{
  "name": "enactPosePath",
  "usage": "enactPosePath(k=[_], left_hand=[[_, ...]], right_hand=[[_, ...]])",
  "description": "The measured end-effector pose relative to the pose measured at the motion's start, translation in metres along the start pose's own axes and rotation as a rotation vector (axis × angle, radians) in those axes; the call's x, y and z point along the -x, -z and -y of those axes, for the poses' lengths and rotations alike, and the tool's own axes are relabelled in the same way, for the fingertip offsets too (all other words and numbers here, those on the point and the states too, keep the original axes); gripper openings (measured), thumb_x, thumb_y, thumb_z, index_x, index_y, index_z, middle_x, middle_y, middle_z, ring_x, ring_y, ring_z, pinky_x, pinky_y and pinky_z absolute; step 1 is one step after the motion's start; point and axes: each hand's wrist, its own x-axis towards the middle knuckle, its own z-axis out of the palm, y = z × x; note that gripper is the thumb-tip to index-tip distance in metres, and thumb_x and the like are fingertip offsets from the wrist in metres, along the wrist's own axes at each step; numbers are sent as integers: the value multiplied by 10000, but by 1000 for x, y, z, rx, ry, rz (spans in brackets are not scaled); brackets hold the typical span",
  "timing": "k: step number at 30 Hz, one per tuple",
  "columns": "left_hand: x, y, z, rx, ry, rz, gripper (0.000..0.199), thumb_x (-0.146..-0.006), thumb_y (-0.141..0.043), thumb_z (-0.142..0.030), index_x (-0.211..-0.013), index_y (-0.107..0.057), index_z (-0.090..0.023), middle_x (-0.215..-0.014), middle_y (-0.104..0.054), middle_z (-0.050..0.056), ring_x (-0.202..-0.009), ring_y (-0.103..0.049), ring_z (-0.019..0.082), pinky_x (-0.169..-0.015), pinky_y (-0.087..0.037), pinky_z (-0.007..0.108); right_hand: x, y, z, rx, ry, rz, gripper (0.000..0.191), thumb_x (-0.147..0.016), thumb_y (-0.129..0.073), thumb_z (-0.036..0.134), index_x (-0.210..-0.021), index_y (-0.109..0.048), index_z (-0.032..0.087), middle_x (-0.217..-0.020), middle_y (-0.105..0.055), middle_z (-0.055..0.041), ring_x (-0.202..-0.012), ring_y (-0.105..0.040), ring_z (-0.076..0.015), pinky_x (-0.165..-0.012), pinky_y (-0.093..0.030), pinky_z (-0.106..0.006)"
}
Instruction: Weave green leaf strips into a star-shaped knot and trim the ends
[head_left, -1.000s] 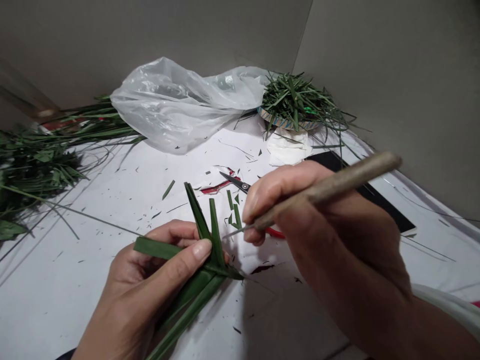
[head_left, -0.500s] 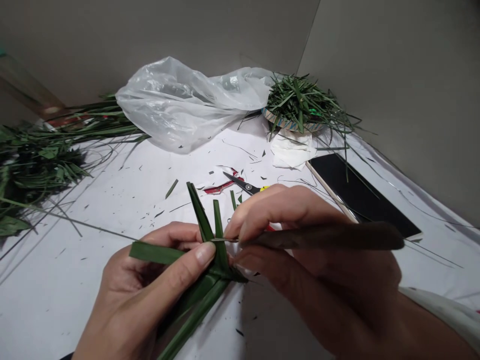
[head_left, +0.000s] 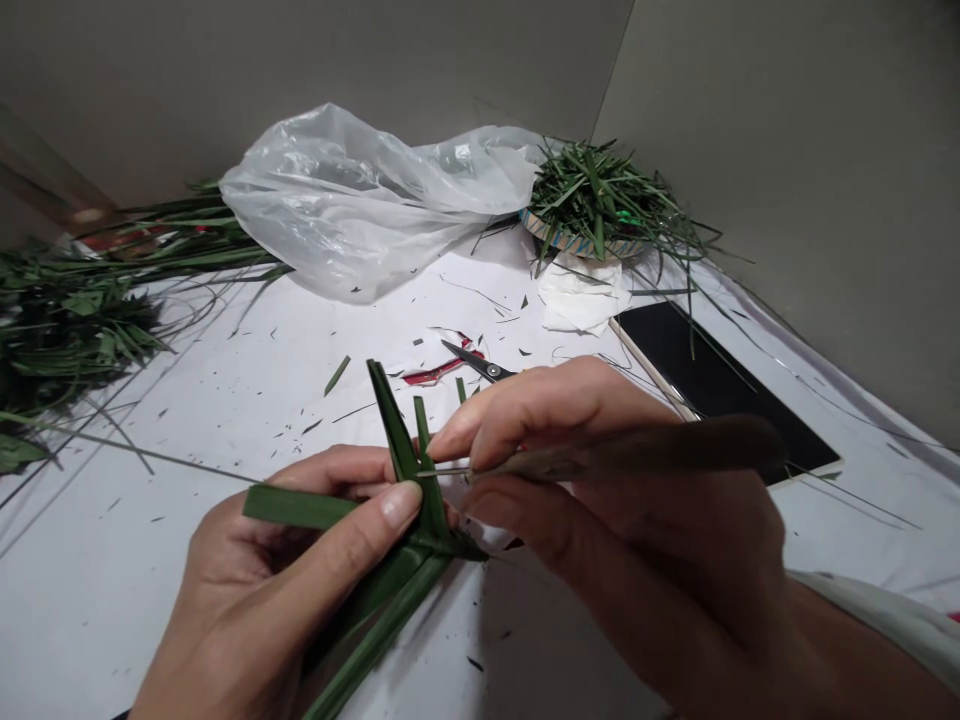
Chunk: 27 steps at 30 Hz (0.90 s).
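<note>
Folded green leaf strips (head_left: 431, 520), woven together at a crossing, are pinched between the thumb and fingers of my left hand (head_left: 300, 560). Strip ends stand upward and to the left, and longer ones run down toward me. My right hand (head_left: 585, 520) grips a dark-handled tool with a thin metal tip (head_left: 645, 450), held like a pencil. Its tip meets the leaf just beside my left thumb. Whether the point pierces the leaf or only touches it I cannot tell. Beyond my right fingers lie scissors (head_left: 491, 370), their handles hidden behind the hand.
Behind are a clear plastic bag (head_left: 360, 210) and a round container (head_left: 577, 242) heaped with leaf strips (head_left: 600, 190). White tissue (head_left: 581, 295) and a black-screened tablet (head_left: 720, 380) lie at right. Leafy bundles (head_left: 75, 310) are on the left. Scraps dot the white cloth (head_left: 225, 400).
Both hands have shifted slightly left in view with the leaf strips. The tool's handle end has risen a little, and its tip stays near my left thumb.
</note>
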Motion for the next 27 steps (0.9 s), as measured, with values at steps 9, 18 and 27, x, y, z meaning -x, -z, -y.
enactPosePath(k=[9,18,27], left_hand=[[-1,1,0,-62,-46,-55,309,-598,-887,-331,-892,-804,-291,-511,-679,-37,-396,-620,159,-357,-447,199],[-9,-22,-25,-47,-17,-77,361,-663,-763,-438,-974,-797,-259,-627,-739,26,-738,-755,338,-517,-599,344],[2,-1,-2,-57,-12,18,162,-634,-860,-359,-746,-780,-274,-482,-678,-24,-399,-582,163,-586,-587,319]], right_hand=[[2,3,-2,34,-18,36,160,-902,-670,231,-999,-708,353,-1010,-715,7,-943,-700,-250,-819,-593,-375],[3,4,-4,76,2,39,120,-922,-659,328,-1034,-691,359,-1021,-719,9,-918,-699,-237,-805,-584,-363],[5,7,-2,120,12,49,148,-922,-655,383,-1064,-688,360,-1057,-715,5,-945,-691,-246,-807,-584,-363]])
